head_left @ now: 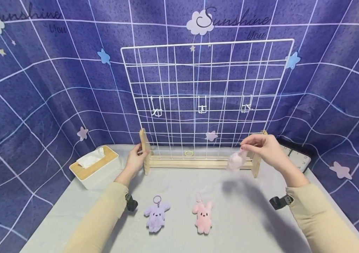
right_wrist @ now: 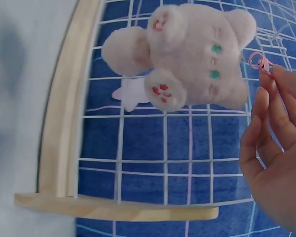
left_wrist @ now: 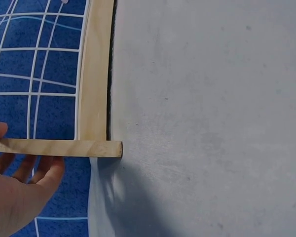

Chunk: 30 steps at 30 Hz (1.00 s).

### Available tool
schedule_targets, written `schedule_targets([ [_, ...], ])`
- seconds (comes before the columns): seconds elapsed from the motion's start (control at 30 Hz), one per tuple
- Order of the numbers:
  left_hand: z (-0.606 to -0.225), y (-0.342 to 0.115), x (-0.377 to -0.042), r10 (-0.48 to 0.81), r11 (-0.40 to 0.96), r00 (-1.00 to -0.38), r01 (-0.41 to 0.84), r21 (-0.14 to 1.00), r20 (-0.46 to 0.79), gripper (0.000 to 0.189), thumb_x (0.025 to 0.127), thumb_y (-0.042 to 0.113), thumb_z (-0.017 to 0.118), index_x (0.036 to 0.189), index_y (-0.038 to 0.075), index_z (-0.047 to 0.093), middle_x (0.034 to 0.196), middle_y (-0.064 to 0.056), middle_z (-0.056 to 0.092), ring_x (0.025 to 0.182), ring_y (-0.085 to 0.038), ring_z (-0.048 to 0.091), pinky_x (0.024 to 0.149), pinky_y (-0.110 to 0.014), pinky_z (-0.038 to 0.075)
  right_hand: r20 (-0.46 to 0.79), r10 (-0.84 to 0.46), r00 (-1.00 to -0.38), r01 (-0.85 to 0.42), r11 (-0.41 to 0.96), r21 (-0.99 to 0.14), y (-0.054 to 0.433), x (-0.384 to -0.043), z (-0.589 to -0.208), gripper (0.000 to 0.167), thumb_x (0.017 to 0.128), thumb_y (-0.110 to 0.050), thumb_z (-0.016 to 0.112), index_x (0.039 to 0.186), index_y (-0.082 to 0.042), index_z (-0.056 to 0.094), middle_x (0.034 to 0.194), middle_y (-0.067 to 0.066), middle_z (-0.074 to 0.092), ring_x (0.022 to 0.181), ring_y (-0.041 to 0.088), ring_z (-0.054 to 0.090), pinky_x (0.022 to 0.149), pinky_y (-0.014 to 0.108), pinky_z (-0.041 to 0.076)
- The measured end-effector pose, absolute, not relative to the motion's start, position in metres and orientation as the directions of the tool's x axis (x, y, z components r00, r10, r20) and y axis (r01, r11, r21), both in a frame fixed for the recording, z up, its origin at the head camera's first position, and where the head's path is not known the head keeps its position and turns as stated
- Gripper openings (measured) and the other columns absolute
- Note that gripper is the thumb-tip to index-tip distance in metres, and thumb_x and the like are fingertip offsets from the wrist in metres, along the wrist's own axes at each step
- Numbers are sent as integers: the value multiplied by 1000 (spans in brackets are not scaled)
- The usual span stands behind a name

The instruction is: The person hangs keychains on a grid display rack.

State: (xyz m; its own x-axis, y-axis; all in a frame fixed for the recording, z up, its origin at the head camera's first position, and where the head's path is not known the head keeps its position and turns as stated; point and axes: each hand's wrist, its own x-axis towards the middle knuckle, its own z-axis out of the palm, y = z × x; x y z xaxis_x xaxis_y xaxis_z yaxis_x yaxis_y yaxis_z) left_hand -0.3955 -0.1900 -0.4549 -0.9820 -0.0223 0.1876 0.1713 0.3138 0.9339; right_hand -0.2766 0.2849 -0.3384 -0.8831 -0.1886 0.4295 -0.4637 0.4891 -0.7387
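My right hand (head_left: 263, 147) pinches the pink ring of a pale pink plush cat keychain (right_wrist: 202, 54), which hangs in the air before the right part of the rack. Green eyes and red paw pads show on it in the right wrist view. My left hand (head_left: 136, 157) grips the left wooden upright (head_left: 145, 151) of the rack, thumb on one side and fingers on the other. Three white hooks (head_left: 202, 108) hang in a row on the white wire grid (head_left: 211, 82). On the table lie a purple plush keychain (head_left: 156, 216) and a pink plush rabbit keychain (head_left: 204, 219).
A tissue box (head_left: 98, 168) with a wooden lid stands left of the rack. Behind my right hand, a black-framed clock (head_left: 301, 158) is partly covered. A small yellow ring (head_left: 188, 153) shows near the grid's bottom. Blue patterned cloth (head_left: 40, 88) hangs behind the white table.
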Motion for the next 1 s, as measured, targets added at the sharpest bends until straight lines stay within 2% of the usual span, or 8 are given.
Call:
schedule_targets([
  [0.3,-457,-190,-396,-22,317,-984,160,935,176,56,102,7,58,152,-7,37,143,-32,50,130,-48,50,111,-53,44,477,-132,-869,-477,479,-737,284,-282,-315,12,92,-9,77,101,0,76,91,5,76,75,8,66,68,16,52],
  [0.53,-455,-191,-397,-24,305,-982,170,937,186,55,102,6,58,151,-7,38,142,-32,50,129,-48,52,110,-52,45,514,-74,-855,-472,523,-710,288,-282,-293,14,92,-13,78,102,-2,77,89,-5,76,73,9,62,59,20,47],
  [0.73,-454,-190,-397,-19,300,-981,179,937,193,55,101,5,58,151,-8,38,141,-32,50,129,-48,52,110,-52,46,552,-46,-832,-490,527,-694,292,-283,-281,15,92,-10,78,101,1,76,84,-10,74,57,6,45,47,25,34],
  [0.87,-455,-190,-397,-19,306,-981,179,935,194,56,101,5,58,151,-9,37,141,-33,51,128,-49,52,109,-52,46,559,-27,-829,-494,504,-709,292,-284,-275,16,92,-12,78,102,0,76,83,-5,76,58,5,51,50,25,35],
  [1.0,-456,-190,-397,-19,311,-981,179,933,194,56,101,6,58,151,-9,37,140,-34,51,128,-49,52,109,-53,46,566,-6,-824,-497,487,-718,292,-286,-269,16,94,-12,76,103,2,76,86,-1,77,72,6,66,66,16,47],
])
